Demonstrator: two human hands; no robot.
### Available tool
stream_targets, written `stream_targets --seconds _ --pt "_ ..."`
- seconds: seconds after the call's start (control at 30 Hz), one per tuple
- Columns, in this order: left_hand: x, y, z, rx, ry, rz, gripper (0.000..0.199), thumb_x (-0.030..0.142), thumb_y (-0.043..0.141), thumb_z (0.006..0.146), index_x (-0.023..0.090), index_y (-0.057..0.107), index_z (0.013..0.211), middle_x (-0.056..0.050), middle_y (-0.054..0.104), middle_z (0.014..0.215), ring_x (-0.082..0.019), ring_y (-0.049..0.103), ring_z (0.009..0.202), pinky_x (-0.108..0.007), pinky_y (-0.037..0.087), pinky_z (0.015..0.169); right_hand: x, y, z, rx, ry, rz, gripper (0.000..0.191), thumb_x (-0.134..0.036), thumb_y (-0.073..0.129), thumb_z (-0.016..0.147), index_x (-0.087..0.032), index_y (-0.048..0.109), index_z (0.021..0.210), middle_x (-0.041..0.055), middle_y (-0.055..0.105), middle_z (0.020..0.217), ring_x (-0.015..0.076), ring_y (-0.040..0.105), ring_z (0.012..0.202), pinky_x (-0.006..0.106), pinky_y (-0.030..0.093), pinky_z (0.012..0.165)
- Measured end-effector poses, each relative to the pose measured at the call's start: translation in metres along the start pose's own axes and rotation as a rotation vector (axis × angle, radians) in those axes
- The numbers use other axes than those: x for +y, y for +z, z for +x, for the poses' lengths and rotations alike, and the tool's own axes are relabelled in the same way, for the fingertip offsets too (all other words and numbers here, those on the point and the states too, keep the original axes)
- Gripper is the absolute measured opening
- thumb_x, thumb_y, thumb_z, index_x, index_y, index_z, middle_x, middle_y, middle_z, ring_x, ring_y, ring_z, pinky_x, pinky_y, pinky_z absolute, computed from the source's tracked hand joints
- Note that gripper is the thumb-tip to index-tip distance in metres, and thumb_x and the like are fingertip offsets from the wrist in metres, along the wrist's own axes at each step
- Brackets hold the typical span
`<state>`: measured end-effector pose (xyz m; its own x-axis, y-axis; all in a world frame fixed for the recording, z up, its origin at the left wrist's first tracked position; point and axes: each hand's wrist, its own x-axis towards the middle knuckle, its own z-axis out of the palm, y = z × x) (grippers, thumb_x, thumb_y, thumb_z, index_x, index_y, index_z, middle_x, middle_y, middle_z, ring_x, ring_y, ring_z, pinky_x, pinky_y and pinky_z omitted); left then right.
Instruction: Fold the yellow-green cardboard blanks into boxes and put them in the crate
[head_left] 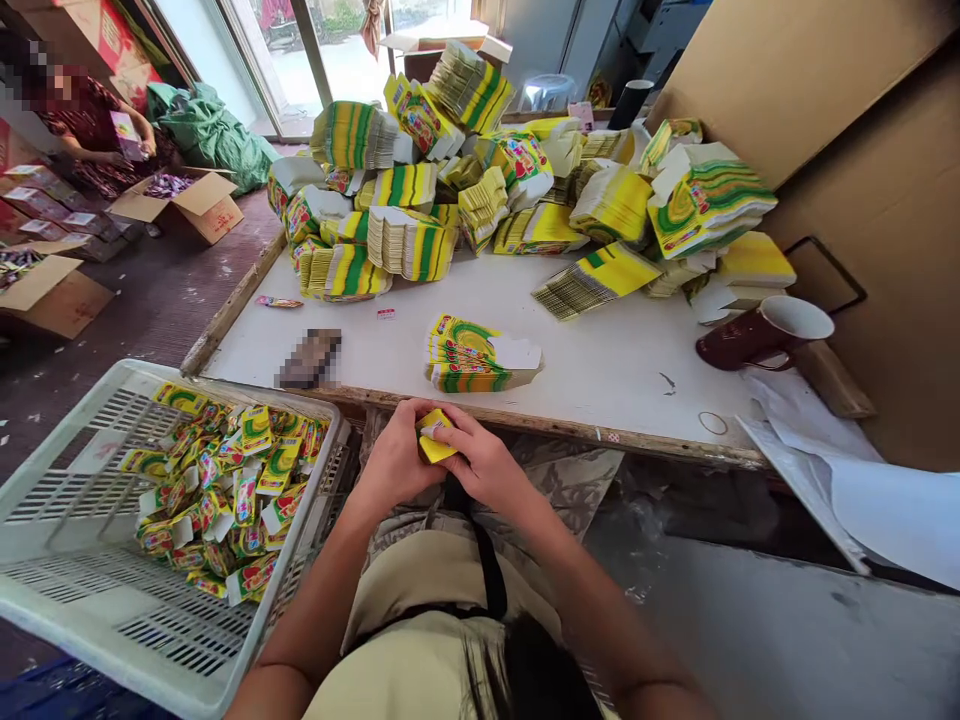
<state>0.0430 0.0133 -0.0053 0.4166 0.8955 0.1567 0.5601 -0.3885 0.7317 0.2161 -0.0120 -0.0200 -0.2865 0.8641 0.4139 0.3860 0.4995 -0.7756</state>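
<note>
Between my two hands, just in front of the table's near edge, is a small yellow carton. My left hand wraps round its left side, and my right hand grips it from the right with the thumb on top. Parts of the carton are hidden by my fingers. Beyond my hands, a short stack of flat yellow-green cartons lies on the white table. To my left, a white plastic crate holds many small cartons in a loose heap.
Bundles of flat cartons pile up along the table's back. A dark mug lies tilted at right, near large cardboard. A rubber band rests by the front edge. At far left, a person sits behind open boxes.
</note>
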Motion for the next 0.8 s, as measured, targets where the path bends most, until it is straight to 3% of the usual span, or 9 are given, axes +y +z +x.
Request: stream_targets --seconds 0.1,0.2,0.37,0.53,0.63,0.73,0.8 --pt "0.001 -0.009 0.0 -0.026 0.029 0.069 0.071 0.022 0.074 0.069 0.021 0.039 0.131 -0.01 0.06 0.12 -0.027 0.059 0.113 -0.043 0.048 0.096 0.01 -0.005 -0.001 0.059 0.024 0.045 0.019 -0.028 0.061 0.091 -0.02 0.07 0.106 0.0151 0.063 0.129 0.0237 0.062 0.119 0.038 0.052 0.099" --pt "0.001 -0.016 -0.001 -0.079 0.021 0.152 0.063 0.026 0.075 0.071 0.022 0.045 0.127 -0.01 0.061 0.119 -0.028 0.06 0.113 -0.044 0.049 0.095 0.018 -0.006 -0.005 0.123 0.062 0.084 0.024 -0.032 0.061 0.092 -0.02 0.07 0.11 0.0157 0.062 0.131 0.0246 0.062 0.12 0.039 0.051 0.1" --pt "-0.002 -0.021 0.0 -0.008 0.0 0.219 0.051 0.027 0.076 0.07 0.022 0.054 0.115 -0.007 0.065 0.108 -0.027 0.063 0.103 -0.04 0.051 0.086 0.018 -0.007 -0.01 -0.017 0.041 -0.006 0.032 -0.031 0.058 0.093 -0.022 0.067 0.122 0.017 0.046 0.149 0.028 0.048 0.136 0.043 0.046 0.105" --pt "-0.003 -0.026 0.005 -0.036 0.079 0.17 0.053 0.03 0.078 0.07 0.025 0.056 0.118 -0.006 0.066 0.11 -0.025 0.064 0.103 -0.037 0.051 0.088 0.017 -0.019 -0.004 -0.044 -0.022 0.008 0.022 -0.029 0.056 0.095 -0.021 0.07 0.109 0.0161 0.052 0.142 0.0253 0.058 0.125 0.04 0.051 0.099" --pt "0.002 -0.022 0.008 -0.005 0.125 0.201 0.052 0.031 0.076 0.072 0.025 0.055 0.12 -0.007 0.066 0.111 -0.026 0.063 0.103 -0.039 0.051 0.089 0.015 -0.017 0.001 0.016 0.045 0.036 0.017 -0.028 0.064 0.089 -0.021 0.067 0.104 0.0155 0.057 0.135 0.0267 0.057 0.125 0.042 0.049 0.1" --pt "0.006 -0.018 0.01 0.017 0.124 0.24 0.05 0.032 0.075 0.074 0.024 0.055 0.12 -0.008 0.066 0.113 -0.027 0.062 0.105 -0.04 0.049 0.091 0.011 -0.005 0.002 0.137 0.208 0.113 0.039 -0.029 0.071 0.083 -0.02 0.056 0.117 0.0163 0.059 0.133 0.0276 0.059 0.122 0.045 0.049 0.1" --pt "0.003 -0.026 0.007 -0.008 0.086 0.228 0.049 0.032 0.074 0.076 0.024 0.056 0.12 -0.008 0.066 0.115 -0.026 0.062 0.106 -0.039 0.049 0.091 0.009 -0.002 0.002 0.132 0.261 0.149 0.06 -0.033 0.075 0.079 -0.019 0.045 0.13 0.0174 0.058 0.133 0.0273 0.062 0.116 0.045 0.051 0.098"
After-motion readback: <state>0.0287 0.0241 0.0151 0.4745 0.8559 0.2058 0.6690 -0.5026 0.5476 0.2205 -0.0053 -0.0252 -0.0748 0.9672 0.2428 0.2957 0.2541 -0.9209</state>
